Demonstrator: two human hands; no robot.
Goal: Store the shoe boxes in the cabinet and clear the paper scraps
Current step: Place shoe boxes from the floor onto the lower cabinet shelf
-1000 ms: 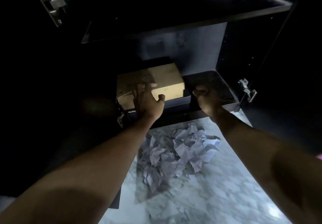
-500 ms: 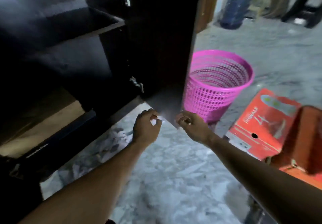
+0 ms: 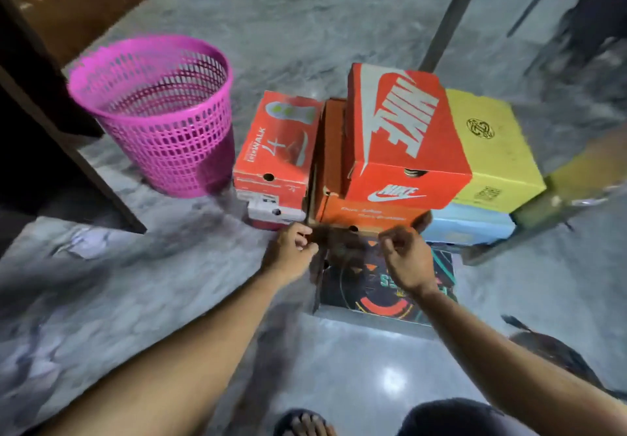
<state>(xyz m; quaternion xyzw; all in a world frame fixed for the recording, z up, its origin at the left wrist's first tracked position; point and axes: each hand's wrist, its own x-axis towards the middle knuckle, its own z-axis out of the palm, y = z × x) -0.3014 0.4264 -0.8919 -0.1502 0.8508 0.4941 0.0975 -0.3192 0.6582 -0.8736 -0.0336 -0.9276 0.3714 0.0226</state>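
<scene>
A pile of shoe boxes stands on the floor ahead. A red Nike box [image 3: 403, 137] lies on top of an orange box [image 3: 366, 213]. To their left is a red GoWalk box [image 3: 278, 150] on a white box [image 3: 271, 213]. At the right, a yellow box [image 3: 488, 147] rests on a light blue box [image 3: 468, 225]. A dark patterned box [image 3: 386, 286] lies nearest me. My left hand [image 3: 290, 252] and my right hand [image 3: 405, 259] hover over the dark box's far edge, fingers curled, holding nothing. Paper scraps [image 3: 84, 242] lie blurred at the left.
A pink mesh waste basket [image 3: 159, 113] stands left of the boxes. The dark cabinet door edge [image 3: 71, 150] juts in at the far left. A metal pole [image 3: 448, 14] rises behind the pile. My sandalled foot [image 3: 305, 423] shows at the bottom. The floor is grey marble.
My view has swung right from the cabinet interior to the box pile. Both hands left the tan box on the cabinet shelf and moved to the pile, empty.
</scene>
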